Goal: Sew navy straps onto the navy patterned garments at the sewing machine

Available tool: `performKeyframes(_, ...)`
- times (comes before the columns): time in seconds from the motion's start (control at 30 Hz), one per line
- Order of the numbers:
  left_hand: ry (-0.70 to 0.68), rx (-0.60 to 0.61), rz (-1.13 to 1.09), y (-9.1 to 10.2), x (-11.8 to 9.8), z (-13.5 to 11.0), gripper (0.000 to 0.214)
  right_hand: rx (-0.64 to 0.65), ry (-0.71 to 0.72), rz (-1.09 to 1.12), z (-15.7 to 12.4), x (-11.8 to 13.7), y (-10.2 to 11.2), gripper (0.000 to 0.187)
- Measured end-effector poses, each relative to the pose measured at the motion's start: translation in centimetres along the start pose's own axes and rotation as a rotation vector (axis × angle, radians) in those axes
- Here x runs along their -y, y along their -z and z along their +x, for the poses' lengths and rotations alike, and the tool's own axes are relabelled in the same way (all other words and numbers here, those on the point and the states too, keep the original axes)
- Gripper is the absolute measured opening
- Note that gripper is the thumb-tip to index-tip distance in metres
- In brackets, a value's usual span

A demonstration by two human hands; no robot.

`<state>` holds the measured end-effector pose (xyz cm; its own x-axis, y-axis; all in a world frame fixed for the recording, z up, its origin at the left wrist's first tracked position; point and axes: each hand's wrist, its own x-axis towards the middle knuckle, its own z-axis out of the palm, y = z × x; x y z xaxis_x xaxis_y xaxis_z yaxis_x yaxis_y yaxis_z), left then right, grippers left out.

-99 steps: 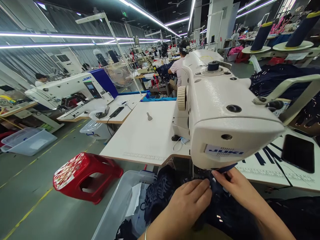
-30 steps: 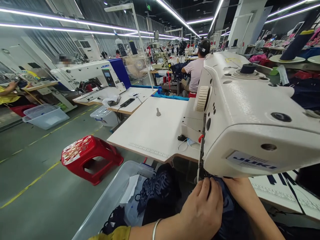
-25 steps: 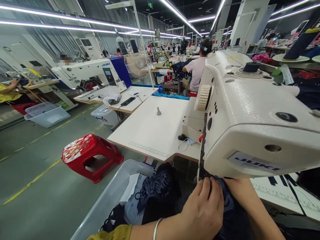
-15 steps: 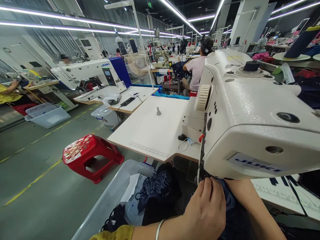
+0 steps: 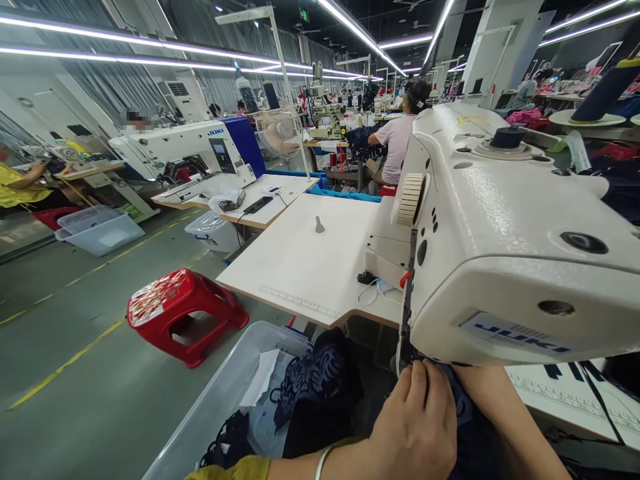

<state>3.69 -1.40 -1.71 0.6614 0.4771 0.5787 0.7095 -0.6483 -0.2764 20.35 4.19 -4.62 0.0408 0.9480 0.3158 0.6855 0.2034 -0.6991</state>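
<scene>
A white JUKI sewing machine [image 5: 520, 220] fills the right side, its needle area low on its left end. My left hand [image 5: 417, 413], with a silver bangle at the wrist, is closed in a pinch right at that needle area, on the edge of a dark navy garment [image 5: 465, 417]. Only the forearm [image 5: 515, 413] of my right arm shows; it reaches in under the machine head, and the right hand's fingers are hidden behind the left hand and the machine. More of the navy cloth hangs below both hands.
A clear plastic bin [image 5: 200, 413] holding dark lace pieces [image 5: 310, 380] stands at lower left. Beside it is a red stool [image 5: 187, 313]. The white table [image 5: 300, 260] bears a small grey piece [image 5: 319, 225]. A co-worker in a pink shirt [image 5: 393, 143] sits ahead.
The view has shifted slightly, so everything sits a little further right. My left hand keeps its pinch at the needle area; no clear movement of the garment shows.
</scene>
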Motion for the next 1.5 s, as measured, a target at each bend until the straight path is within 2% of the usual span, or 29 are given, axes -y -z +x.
performKeyframes(0.13,0.039,-0.02,0.003,-0.1,0.0,-0.1,0.033,-0.088,-0.047,-0.019,-0.1,0.0,-0.1,0.021)
performKeyframes(0.33,0.078,-0.051,0.002,-0.4,0.1,-0.4,0.033,0.003,-0.051,0.03,-0.2,-0.7,0.1,0.021)
performKeyframes(0.47,0.087,-0.019,-0.025,-0.2,0.5,-0.6,0.038,0.059,-0.079,0.011,0.1,-0.6,0.5,0.021)
performKeyframes(0.57,0.042,0.002,-0.04,-0.1,0.8,-0.7,0.038,0.063,-0.063,0.04,0.4,0.1,0.7,0.027)
performKeyframes(0.7,-0.019,0.022,-0.027,-0.1,0.9,-0.8,0.038,0.07,-0.054,0.08,0.3,0.6,0.6,0.024)
performKeyframes(0.97,-0.023,0.018,-0.066,0.1,0.7,-1.0,0.034,0.063,-0.165,0.171,-0.8,0.0,0.3,0.034)
performKeyframes(1.07,-0.017,0.019,-0.081,0.1,0.6,-1.0,0.034,0.055,-0.113,0.15,-0.6,-0.1,0.2,0.032)
performKeyframes(1.2,0.009,0.017,-0.095,-0.1,0.6,-0.8,0.032,-0.034,0.015,0.108,0.0,-0.4,0.0,0.026)
performKeyframes(1.33,0.03,0.01,-0.132,-0.3,0.8,-0.4,0.035,-0.041,0.047,0.083,0.4,-1.0,-0.3,0.019)
performKeyframes(1.5,0.051,0.001,-0.168,-0.1,1.0,0.1,0.036,-0.055,0.086,0.031,0.3,-1.2,-0.6,0.019)
